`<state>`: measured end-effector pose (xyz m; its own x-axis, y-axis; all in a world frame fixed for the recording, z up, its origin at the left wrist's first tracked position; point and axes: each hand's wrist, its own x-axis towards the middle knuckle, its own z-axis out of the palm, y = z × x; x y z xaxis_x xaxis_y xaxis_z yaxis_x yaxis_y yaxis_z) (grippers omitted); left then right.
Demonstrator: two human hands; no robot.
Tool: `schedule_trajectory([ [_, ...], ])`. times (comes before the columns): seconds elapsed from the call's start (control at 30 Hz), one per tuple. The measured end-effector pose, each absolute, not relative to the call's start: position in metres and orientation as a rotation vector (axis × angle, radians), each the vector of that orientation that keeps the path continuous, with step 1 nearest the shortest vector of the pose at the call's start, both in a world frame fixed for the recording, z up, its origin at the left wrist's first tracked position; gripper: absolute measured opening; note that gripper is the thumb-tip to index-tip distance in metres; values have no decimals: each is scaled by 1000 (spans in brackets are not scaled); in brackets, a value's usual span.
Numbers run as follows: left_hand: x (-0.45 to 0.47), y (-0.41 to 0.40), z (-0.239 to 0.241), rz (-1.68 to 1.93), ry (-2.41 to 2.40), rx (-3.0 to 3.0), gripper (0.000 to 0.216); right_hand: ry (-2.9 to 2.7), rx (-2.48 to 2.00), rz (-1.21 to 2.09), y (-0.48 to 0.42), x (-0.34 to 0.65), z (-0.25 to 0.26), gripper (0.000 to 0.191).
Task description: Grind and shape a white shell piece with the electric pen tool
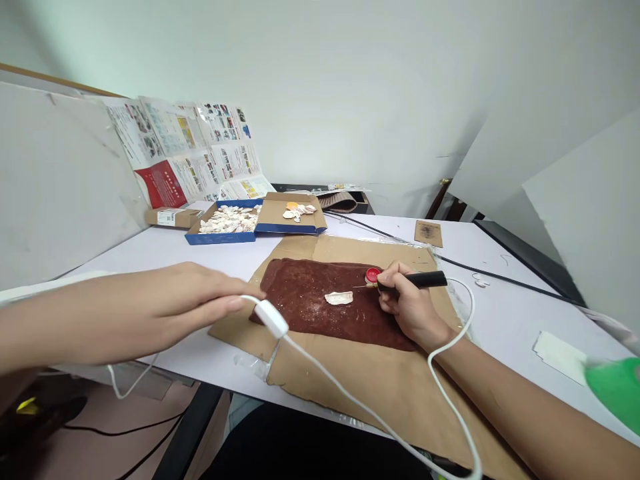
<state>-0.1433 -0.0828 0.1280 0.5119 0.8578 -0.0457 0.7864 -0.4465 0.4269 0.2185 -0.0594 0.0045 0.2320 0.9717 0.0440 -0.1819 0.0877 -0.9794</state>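
My left hand (193, 301) is raised at the left, fingers stretched forward, the white cord pinched at its fingertips just behind a white inline switch (273, 319). My right hand (413, 310) grips a black-handled electric pen (425, 279) like a pencil, its thin metal tip pointing left. A whitish piece, perhaps shell (339, 298), lies a little left of that tip on a dark brown cloth (295, 287) dusted with white specks. Beside my right fingertips sits a small red round container (371, 275). The pen's white cord (345, 390) loops from its back end.
Cardboard (340, 370) lies under the cloth. Behind are a blue-edged box (223, 237) of whitish pieces and its open lid (280, 220) with several more. A black cable (470, 267) crosses the table. A small stained card (429, 233), white paper (560, 357) and a green object (617, 393) are rightward.
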Motion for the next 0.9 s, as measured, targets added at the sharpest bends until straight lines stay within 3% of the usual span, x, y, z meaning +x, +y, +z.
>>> schedule_trajectory([
  [0.17, -70, -47, 98, 201, 867, 2527, 36, -956, -1086, 1105, -59, 219, 6, 29],
  [0.27, -42, -39, 67, 313, 761, 2523, 36, -966, -1058, 1149, -59, 222, 7, 28],
  [0.37, -27, -34, 50, 176, 602, 2599, 31, -988, -1043, 1185, -59, 224, 8, 28],
  [0.43, -21, -31, 43, 358, 693, 2668, 29, -988, -1046, 1191, -59, 224, 8, 29],
  [0.57, -9, -25, 36, 757, 853, 2518, 22, -950, -1071, 1181, -59, 222, 7, 31],
  [0.77, 10, -24, 47, 922, 760, 2539, 18, -1047, -1097, 1156, -61, 220, 6, 34],
  [0.9, 25, -15, 58, 754, 693, 2677, 39, -1120, -1059, 1214, -64, 220, 12, 40],
])
